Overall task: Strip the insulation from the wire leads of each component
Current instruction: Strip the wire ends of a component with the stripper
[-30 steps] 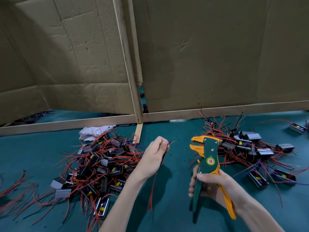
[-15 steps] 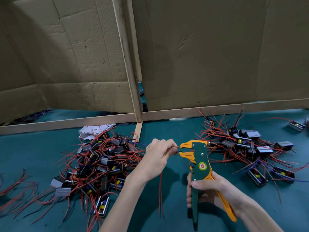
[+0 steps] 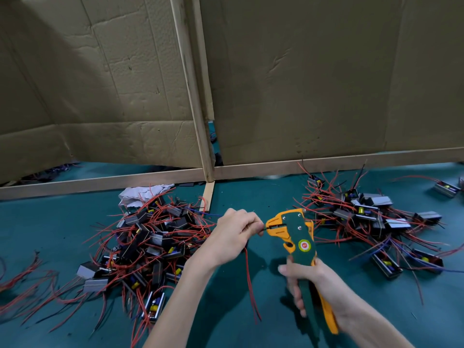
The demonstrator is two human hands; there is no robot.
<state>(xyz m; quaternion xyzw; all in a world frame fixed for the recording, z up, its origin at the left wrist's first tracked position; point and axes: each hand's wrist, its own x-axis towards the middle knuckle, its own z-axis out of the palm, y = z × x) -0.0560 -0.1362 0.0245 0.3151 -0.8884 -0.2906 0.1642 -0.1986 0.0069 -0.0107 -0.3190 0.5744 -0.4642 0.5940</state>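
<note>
Two hands needed: pinching wire lead (image 3: 262,229) level with left hand (image 3: 233,237) to meet the stripper (image 3: 300,234) mouth squarely; gripping its handles with right hand (image 3: 313,280).

On the teal felt tabletop (image 3: 50,222), one heap of small black box components with red wire leads (image 3: 150,242) lies left and a second such heap (image 3: 364,217) lies right, with crumpled white paper (image 3: 143,194) behind the left one and loose red wires (image 3: 22,285) at the far left. Between the heaps, the left hand (image 3: 233,237) pinches a thin dark lead (image 3: 262,229) whose tip sits in the head of the green-and-orange wire stripper (image 3: 298,237); the right hand (image 3: 319,280) grips the stripper's handles, nearer the camera. Brown cardboard panels (image 3: 326,84) on pale wooden battens (image 3: 195,96) stand behind everything.
</note>
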